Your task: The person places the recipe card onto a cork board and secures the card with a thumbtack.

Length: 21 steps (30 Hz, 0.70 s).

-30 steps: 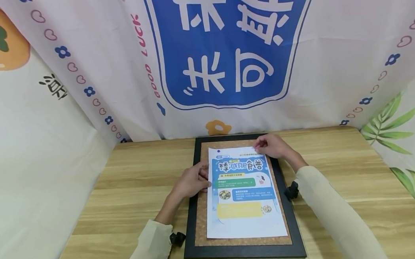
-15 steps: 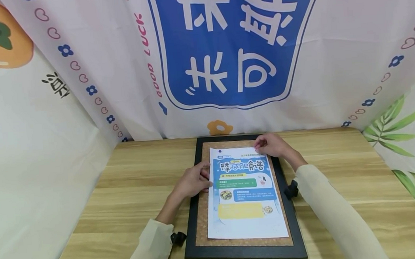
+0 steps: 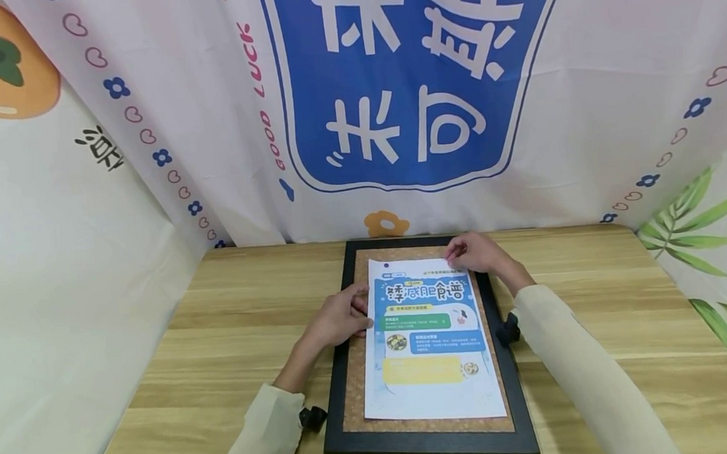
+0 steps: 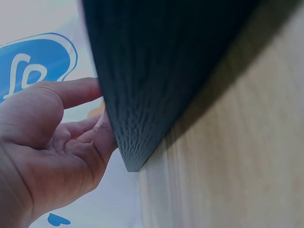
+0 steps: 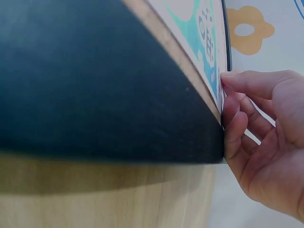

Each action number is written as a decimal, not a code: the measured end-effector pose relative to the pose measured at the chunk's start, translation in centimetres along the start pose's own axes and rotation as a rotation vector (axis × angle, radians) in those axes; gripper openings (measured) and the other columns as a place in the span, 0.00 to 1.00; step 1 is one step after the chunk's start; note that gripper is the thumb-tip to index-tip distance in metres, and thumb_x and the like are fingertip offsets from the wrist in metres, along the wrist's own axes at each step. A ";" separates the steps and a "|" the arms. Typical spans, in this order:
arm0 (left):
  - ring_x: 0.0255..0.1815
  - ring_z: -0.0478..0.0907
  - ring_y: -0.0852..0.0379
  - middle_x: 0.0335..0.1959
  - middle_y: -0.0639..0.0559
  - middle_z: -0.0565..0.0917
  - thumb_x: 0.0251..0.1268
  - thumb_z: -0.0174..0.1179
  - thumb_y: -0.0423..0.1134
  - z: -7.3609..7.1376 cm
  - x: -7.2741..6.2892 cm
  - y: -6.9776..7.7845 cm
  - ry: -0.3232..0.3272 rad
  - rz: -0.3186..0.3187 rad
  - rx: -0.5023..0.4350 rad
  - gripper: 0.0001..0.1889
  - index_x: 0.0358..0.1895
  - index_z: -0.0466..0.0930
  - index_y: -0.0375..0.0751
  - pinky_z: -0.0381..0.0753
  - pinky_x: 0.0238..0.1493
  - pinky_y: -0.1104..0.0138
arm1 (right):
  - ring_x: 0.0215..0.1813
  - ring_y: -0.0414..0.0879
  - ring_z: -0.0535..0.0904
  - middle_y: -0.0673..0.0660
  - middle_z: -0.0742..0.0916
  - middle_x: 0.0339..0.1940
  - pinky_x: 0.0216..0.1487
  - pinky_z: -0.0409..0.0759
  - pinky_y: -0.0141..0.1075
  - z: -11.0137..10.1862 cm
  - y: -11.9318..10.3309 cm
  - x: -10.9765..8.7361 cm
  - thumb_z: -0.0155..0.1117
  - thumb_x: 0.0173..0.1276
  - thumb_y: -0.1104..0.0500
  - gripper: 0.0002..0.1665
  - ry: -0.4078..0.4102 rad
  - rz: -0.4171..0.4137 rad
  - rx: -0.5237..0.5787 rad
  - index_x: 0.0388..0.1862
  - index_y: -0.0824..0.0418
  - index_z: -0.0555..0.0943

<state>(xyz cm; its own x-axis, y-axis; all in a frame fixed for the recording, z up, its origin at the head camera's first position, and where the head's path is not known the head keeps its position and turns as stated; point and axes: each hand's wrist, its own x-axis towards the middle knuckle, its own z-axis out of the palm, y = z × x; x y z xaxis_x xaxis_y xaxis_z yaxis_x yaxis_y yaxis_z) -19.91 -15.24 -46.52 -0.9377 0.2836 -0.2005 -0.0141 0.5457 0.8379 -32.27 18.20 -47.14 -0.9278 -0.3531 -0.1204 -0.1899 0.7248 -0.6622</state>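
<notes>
Looking down, we are finding the printed sheet lying on the cork panel inside the black frame, which is resting on the wooden surface. Taking the sheet as a clock face, with twelve at its far edge, we are touching its edge near ten o'clock with our left hand and pinching its corner near one o'clock between thumb and forefinger of our right hand (whether a pin is hiding in that pinch, we cannot tell). Our left fingers are bending loosely at the paper, and whether they are pinching it or merely resting there, we cannot tell. One small round pin is sitting at eleven o'clock.

We are judging the sheet to be very light, limp and easily creased, likely to be slipping over the cork where nothing is fixing it, and liable to tear at the pin. We are favouring holds on the white margins, with gentle, flat pressure.

The paper is looking smooth, carrying rounded green, blue and yellow panels; the cork is showing brown speckles; the frame is displaying ridged, wood-like grain and squared edges. Beyond twelve o'clock, a printed cloth is hanging in soft folds.
</notes>
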 end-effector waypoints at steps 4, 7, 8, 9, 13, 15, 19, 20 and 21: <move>0.38 0.88 0.56 0.47 0.40 0.83 0.67 0.68 0.21 -0.1 0.0 0.0 0.006 -0.002 0.002 0.36 0.78 0.68 0.33 0.92 0.33 0.65 | 0.48 0.53 0.81 0.59 0.90 0.46 0.55 0.82 0.44 -0.1 -0.3 0.1 0.71 0.74 0.62 0.08 -0.003 0.031 -0.004 0.49 0.59 0.90; 0.37 0.88 0.56 0.46 0.40 0.83 0.67 0.68 0.21 -0.1 0.1 0.1 0.008 -0.003 0.001 0.36 0.78 0.68 0.32 0.92 0.34 0.65 | 0.48 0.53 0.81 0.58 0.90 0.45 0.54 0.81 0.44 -0.2 -0.6 0.2 0.71 0.73 0.61 0.07 0.000 0.037 -0.021 0.48 0.59 0.90; 0.37 0.88 0.56 0.46 0.40 0.84 0.67 0.68 0.21 -0.1 0.1 0.1 0.008 -0.004 0.001 0.36 0.78 0.68 0.32 0.92 0.34 0.65 | 0.48 0.53 0.81 0.58 0.90 0.45 0.53 0.81 0.43 -0.2 -0.7 0.2 0.71 0.73 0.61 0.07 0.000 0.036 -0.026 0.47 0.58 0.90; 0.37 0.88 0.56 0.46 0.40 0.84 0.67 0.68 0.20 -0.1 0.1 0.1 0.008 -0.004 0.001 0.36 0.78 0.68 0.32 0.92 0.34 0.64 | 0.48 0.53 0.81 0.58 0.90 0.45 0.53 0.80 0.43 -0.3 -0.8 0.2 0.71 0.73 0.61 0.07 0.001 0.035 -0.030 0.47 0.58 0.90; 0.37 0.88 0.56 0.46 0.40 0.84 0.67 0.68 0.21 -0.1 0.0 0.2 0.005 -0.001 0.007 0.36 0.78 0.68 0.32 0.92 0.34 0.64 | 0.47 0.53 0.81 0.58 0.90 0.44 0.52 0.80 0.43 -0.4 -0.8 0.2 0.71 0.73 0.61 0.07 -0.004 0.030 -0.029 0.48 0.59 0.91; 0.37 0.88 0.56 0.46 0.41 0.84 0.67 0.69 0.21 -0.1 0.0 0.2 0.006 -0.005 0.008 0.36 0.78 0.69 0.33 0.92 0.34 0.65 | 0.47 0.53 0.81 0.58 0.90 0.45 0.53 0.81 0.42 -0.4 -0.7 0.1 0.71 0.74 0.62 0.08 -0.008 0.020 -0.035 0.49 0.59 0.90; 0.37 0.88 0.57 0.46 0.41 0.84 0.67 0.69 0.21 0.0 0.1 0.2 0.007 -0.018 0.000 0.36 0.78 0.69 0.34 0.92 0.34 0.65 | 0.47 0.52 0.81 0.58 0.90 0.44 0.53 0.81 0.42 -0.3 -0.4 0.1 0.71 0.74 0.63 0.09 -0.023 0.006 -0.039 0.50 0.60 0.90; 0.37 0.88 0.57 0.46 0.42 0.84 0.67 0.69 0.21 0.0 0.1 0.2 0.007 -0.021 0.000 0.37 0.78 0.69 0.34 0.92 0.34 0.65 | 0.47 0.52 0.81 0.58 0.90 0.44 0.53 0.81 0.42 -0.2 -0.3 0.2 0.71 0.74 0.63 0.09 -0.026 0.002 -0.037 0.50 0.60 0.90; 0.37 0.88 0.57 0.46 0.42 0.84 0.67 0.69 0.21 0.0 0.1 0.2 0.008 -0.022 -0.001 0.36 0.78 0.69 0.34 0.92 0.34 0.65 | 0.47 0.52 0.81 0.58 0.90 0.44 0.53 0.81 0.41 -0.2 -0.3 0.2 0.70 0.74 0.63 0.09 -0.028 0.000 -0.032 0.50 0.60 0.89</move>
<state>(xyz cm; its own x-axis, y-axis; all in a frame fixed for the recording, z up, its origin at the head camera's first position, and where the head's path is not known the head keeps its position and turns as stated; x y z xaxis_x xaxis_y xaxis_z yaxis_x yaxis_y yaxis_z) -19.99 -15.10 -46.43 -0.9399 0.2655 -0.2146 -0.0348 0.5509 0.8339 -32.46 18.06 -46.84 -0.9184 -0.3696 -0.1411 -0.2010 0.7432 -0.6381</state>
